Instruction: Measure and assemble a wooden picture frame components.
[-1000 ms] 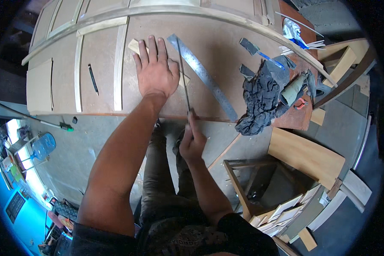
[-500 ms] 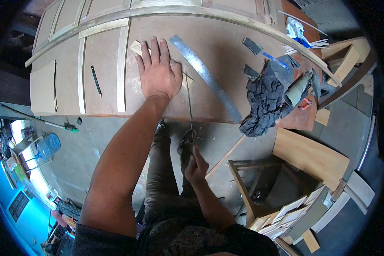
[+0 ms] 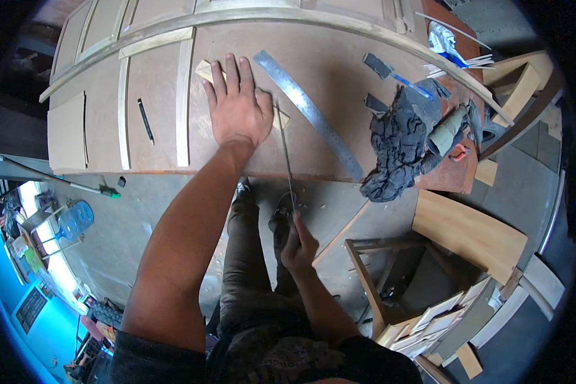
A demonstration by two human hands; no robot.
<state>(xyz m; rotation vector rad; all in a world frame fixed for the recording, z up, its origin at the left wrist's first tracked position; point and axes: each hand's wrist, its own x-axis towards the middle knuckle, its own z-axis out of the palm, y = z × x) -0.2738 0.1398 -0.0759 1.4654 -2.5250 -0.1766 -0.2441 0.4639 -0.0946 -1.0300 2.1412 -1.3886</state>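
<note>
"How is the left hand (image 3: pixel 240 115) set?"

"You have it flat and spread, palm down over a small pale wood piece (image 3: pixel 203 69) on the surface (image 3: pixel 339 70). Your fingers point to the far side and are not curled round anything. One end of the wood shows to the left of your fingers; the other peeks out to the right, nearer you."

"And the right hand (image 3: pixel 301 246)?"

"Yours is closed round the near end of a thin-bladed tool (image 3: pixel 288 163), out past the near edge of the surface. The blade runs away from you to the right end of the wood and crosses it there; you show it almost edge-on, so I can't tell how deep it sits."

"What lies around them?"

"To your right, a metal ruler (image 3: pixel 307 112) lies slanted, its far end leaning left. Farther right is a crumpled dark cloth (image 3: pixel 393 150). To your left are a pale upright strip (image 3: pixel 182 102) and, beyond it, a black pencil (image 3: pixel 145 120)."
</note>
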